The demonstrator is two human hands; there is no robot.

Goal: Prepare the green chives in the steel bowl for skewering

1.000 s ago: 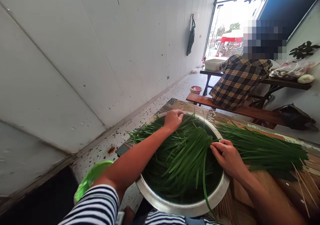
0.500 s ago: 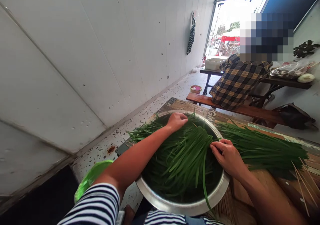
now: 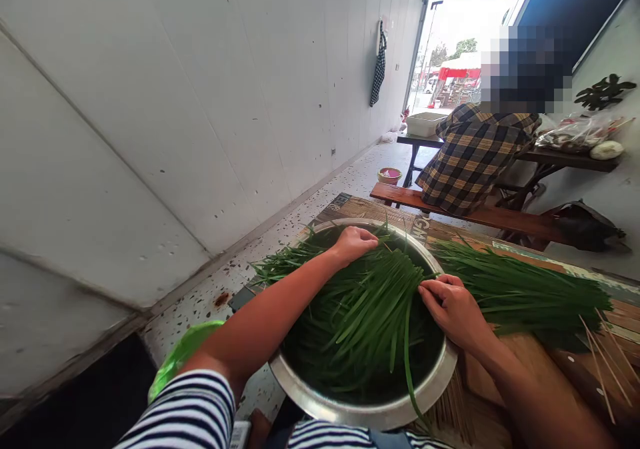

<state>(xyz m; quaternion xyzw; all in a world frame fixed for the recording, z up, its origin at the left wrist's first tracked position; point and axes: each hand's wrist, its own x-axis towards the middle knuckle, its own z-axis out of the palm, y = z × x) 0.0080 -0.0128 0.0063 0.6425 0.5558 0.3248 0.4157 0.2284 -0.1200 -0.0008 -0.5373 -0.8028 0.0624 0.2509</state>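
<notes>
A wide metal basin (image 3: 320, 406) holds many long green garlic chives (image 3: 370, 302). Over it, my left hand (image 3: 356, 244) is closed in a pinch at the far end of a row of chives lined up side by side. A short bit of thin pale skewer (image 3: 389, 248) shows beside its fingertips; most of it is hidden by the leaves. At the near right end of the row, my right hand (image 3: 450, 299) pinches a single chive between thumb and forefinger. That chive's long leaf (image 3: 409, 362) hangs down over the basin's front rim.
More chives (image 3: 525, 289) lie on the wooden table right of the basin, with several loose skewers (image 3: 597, 362) nearby. A bundle of skewers (image 3: 453, 406) lies beside the basin. A green bag (image 3: 185, 349) is at lower left. A person in a plaid shirt (image 3: 475, 159) sits on a bench ahead.
The view has shifted slightly. Both hands keep nearly the same places and pinches, and the row of chives looks unchanged.
</notes>
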